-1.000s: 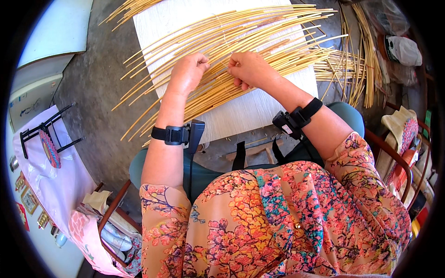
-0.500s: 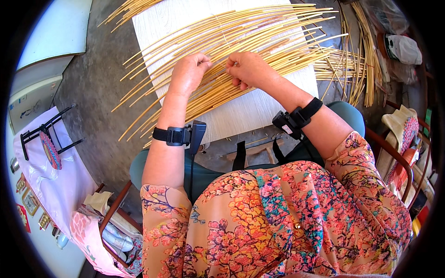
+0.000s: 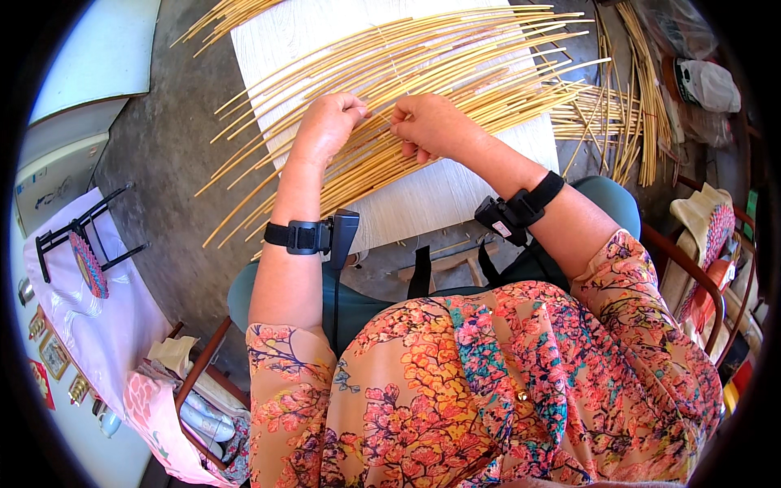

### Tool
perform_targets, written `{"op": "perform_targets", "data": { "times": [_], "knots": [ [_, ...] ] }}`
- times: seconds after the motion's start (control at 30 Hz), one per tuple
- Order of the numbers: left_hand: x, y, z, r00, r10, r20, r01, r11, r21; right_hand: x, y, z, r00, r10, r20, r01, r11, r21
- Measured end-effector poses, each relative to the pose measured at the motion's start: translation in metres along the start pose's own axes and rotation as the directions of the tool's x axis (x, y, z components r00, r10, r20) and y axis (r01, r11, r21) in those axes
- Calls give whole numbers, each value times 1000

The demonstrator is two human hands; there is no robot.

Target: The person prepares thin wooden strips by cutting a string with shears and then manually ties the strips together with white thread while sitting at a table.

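Note:
Many long thin yellow sticks (image 3: 496, 69), like reeds or canes, lie side by side across a white wood-grain board (image 3: 370, 224) in front of me. A thin pale string (image 3: 392, 61) crosses the far sticks and runs down toward my hands. My left hand (image 3: 327, 126) is closed in a pinch above the near sticks, thumb against forefinger. Just right of it, my right hand (image 3: 431, 126) also pinches, its other fingers curled under. A fine length of the string seems to stretch between the fingertips; it is very thin there.
More sticks (image 3: 647, 106) lie in bundles on the floor at the right, and others (image 3: 220, 24) at the far left. A low stool with black legs (image 3: 85, 236) rests on a cloth-covered surface at the left. Plastic bags (image 3: 708, 85) sit at the far right.
My right hand has shifted slightly left and turned a little, closer to my left hand. My left hand has barely moved. The sticks lie nearly as before.

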State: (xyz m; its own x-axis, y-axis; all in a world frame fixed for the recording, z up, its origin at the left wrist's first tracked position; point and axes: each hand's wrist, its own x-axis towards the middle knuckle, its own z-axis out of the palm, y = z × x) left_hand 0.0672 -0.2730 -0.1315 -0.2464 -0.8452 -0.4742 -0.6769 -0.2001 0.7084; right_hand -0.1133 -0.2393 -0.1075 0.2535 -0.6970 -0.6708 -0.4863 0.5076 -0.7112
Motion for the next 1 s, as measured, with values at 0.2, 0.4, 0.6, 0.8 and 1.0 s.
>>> {"op": "perform_targets", "data": {
  "times": [0.2, 0.4, 0.6, 0.8, 1.0],
  "knots": [
    [0, 1, -1, 1000, 0, 5, 0, 1000, 7, 0, 0, 1, 1000, 10, -5, -10, 1000, 6],
    [3, -4, -2, 1000, -16, 24, 16, 1000, -5, -2, -1, 2, 1000, 0, -6, 0, 1000, 10],
    [-1, 3, -1, 1000, -3, 15, 3, 1000, 12, 0, 1, 0, 1000, -16, -17, 16, 1000, 15],
    [-4, 5, -2, 1000, 6, 2, -6, 1000, 9, -2, 0, -3, 1000, -20, -21, 20, 1000, -7],
    [-3, 5, -1, 1000, 0, -12, 0, 1000, -11, 2, 3, -3, 1000, -4, -6, 4, 999, -32]
  ]
}}
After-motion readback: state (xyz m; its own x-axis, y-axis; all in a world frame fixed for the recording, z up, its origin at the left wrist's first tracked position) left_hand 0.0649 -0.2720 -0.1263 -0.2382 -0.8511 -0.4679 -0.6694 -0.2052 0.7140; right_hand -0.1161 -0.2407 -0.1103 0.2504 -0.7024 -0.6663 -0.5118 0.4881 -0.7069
